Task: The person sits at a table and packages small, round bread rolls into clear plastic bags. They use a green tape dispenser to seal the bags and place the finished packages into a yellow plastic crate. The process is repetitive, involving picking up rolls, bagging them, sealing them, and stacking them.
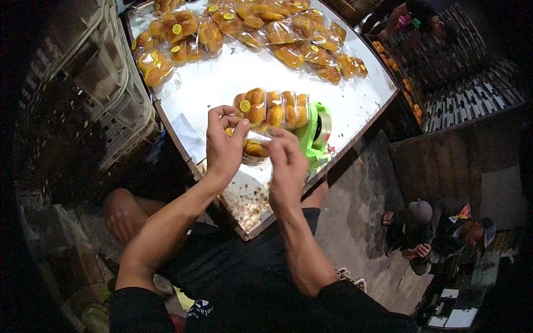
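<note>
A black shirt (233, 277) is seen nearest, with both bare forearms stretched over a corner of the white table (222, 72), where dark crumbs (250, 202) are scattered. A clear bag of buns (255, 148) is located between the two hands, just above the crumbs. The left hand (222, 147) is curled about the left end of the bag, its thumb laid over the plastic and its fingers bent, with a small gap seen between them; how firmly the plastic is gripped cannot be told. The right hand (288, 158) is slightly blurred, its fingers bent close together at the right end of the bag; whether the plastic is pinched cannot be told.

Just beyond the hands, a row of bagged buns (275, 111) is lined up, with a green tape dispenser (312, 133) set close at its right. A sheet of paper (187, 136) is laid near the left edge. Across the far side, bagged buns with round yellow labels are heaped in a pile (277, 33).

At the left, pale plastic crates (119, 94) are stacked. Off to the right, a seated person in a cap (449, 225) is seen, hands brought together. Farther up, more buns (408, 86) are laid in a tray.
</note>
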Motion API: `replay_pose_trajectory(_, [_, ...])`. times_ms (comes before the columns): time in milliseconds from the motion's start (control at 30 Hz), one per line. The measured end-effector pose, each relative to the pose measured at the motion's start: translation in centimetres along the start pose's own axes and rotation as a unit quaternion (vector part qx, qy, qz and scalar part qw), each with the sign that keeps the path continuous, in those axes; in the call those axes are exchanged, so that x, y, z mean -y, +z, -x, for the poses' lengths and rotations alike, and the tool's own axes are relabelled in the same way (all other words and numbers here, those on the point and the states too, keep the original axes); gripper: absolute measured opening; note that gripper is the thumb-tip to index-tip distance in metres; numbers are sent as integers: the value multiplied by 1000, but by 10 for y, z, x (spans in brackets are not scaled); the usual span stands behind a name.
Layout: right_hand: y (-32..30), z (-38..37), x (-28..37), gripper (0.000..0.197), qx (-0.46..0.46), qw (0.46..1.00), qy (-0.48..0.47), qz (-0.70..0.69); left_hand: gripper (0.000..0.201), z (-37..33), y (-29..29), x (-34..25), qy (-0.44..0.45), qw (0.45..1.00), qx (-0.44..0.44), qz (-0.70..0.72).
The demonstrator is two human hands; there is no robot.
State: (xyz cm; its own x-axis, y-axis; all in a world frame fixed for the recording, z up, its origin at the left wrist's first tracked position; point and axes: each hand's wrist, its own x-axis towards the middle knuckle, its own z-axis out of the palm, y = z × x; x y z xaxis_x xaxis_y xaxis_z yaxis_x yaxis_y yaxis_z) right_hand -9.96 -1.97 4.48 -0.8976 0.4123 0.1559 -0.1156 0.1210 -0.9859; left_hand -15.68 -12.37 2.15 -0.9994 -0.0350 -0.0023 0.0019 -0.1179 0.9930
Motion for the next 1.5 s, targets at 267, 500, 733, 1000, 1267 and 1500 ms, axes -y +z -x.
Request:
replay_pose_trajectory(267, [-14, -12, -16, 44, 206, 863, 348, -302, 28, -5, -15, -39, 48, 987, 155, -10])
replay_pose_trajectory(500, [16, -54, -32, 38, 77, 990, 62, -102, 53, -46, -35, -20, -105, 949, 244, 171])
replay_pose_trajectory(733, [-74, -163, -54, 52, 43, 751, -108, 650, 107, -93, -12, 28, -38, 953, 144, -263])
replay_pose_trajectory(1000, [-19, -146, -80, 75, 119, 887, -32, 445, 115, -91, -5, 38, -77, 918, 83, -379])
replay_pose_trajectory(1267, [-39, -238, 1, 75, 1, 995, -82, 53, 102, -156, 32, -91, 208, 959, 94, -168])
replay_pose_trajectory(1500, [43, -248, 315, 80, 318, 866, -361, -135, 81, -144, -42, -427, 545, 608, 36, -576])
